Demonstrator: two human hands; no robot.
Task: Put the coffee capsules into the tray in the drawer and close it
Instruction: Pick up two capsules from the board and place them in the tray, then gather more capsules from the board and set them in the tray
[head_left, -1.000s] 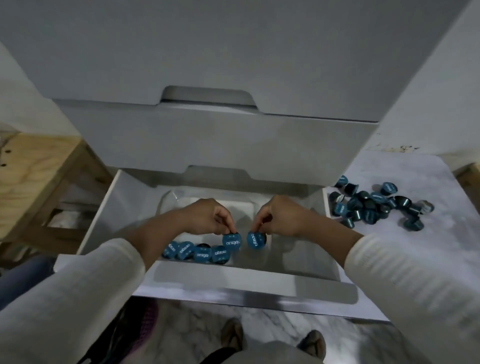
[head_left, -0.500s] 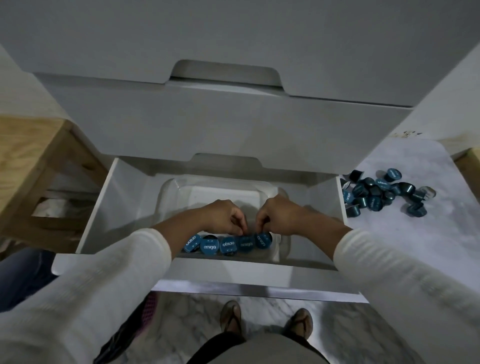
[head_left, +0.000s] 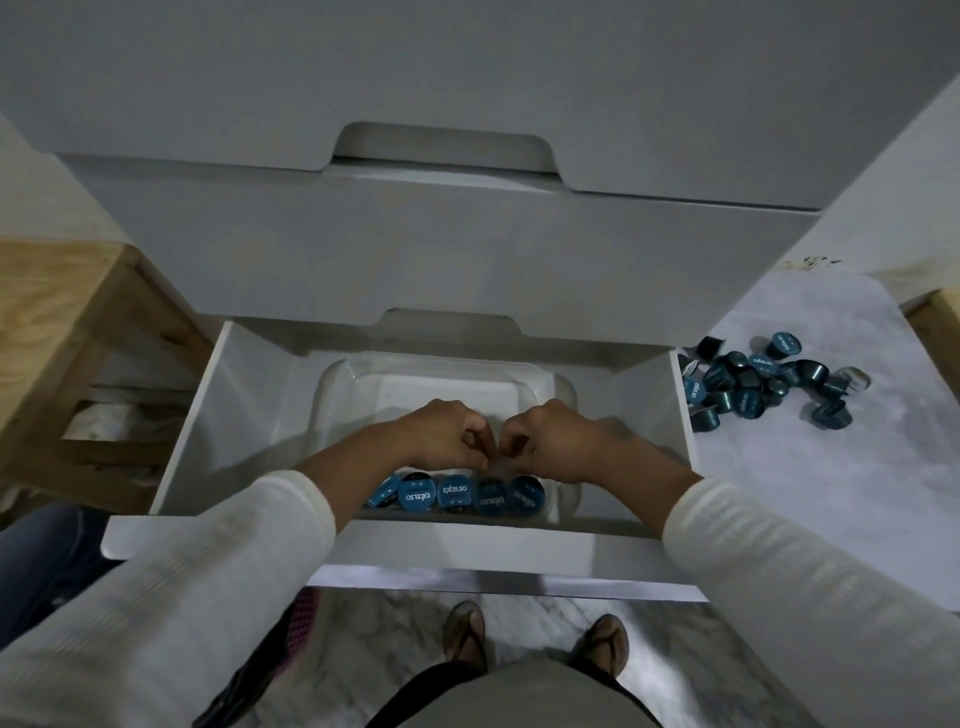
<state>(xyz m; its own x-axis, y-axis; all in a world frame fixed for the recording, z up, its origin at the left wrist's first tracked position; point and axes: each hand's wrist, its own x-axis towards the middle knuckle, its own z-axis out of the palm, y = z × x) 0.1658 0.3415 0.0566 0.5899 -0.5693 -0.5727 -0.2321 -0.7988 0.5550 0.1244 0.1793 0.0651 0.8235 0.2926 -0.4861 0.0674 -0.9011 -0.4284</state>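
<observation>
Both hands work close together inside the open drawer (head_left: 244, 415), over the clear plastic tray (head_left: 332, 384). The left hand (head_left: 447, 436) and the right hand (head_left: 550, 439) have their fingers (head_left: 480, 441) curled in tight, tips almost meeting; whether they pinch a capsule between them I cannot tell, since whatever sits there is dark and blurred.

Just below the fingers, a row of blue Excelso coffee capsules (head_left: 457, 492) stands on edge along the tray's near wall, foil lids facing up and outward, each touching its neighbour. Far to the right of the fingers, a loose pile of capsules (head_left: 753, 379) waits on the marble desk (head_left: 857, 467) beside the drawer, so much of the task seems left.

The likely trouble is in that row: capsules balanced on edge can topple or roll flat if a knuckle or sleeve (head_left: 291, 525) brushes them as the hands lift out. A capsule set down carelessly could slip between tray and drawer wall. The closed drawer above (head_left: 441, 249) overhangs the back of the tray, so reaching deep risks bumping it. Closing the drawer hard would probably knock the row over
</observation>
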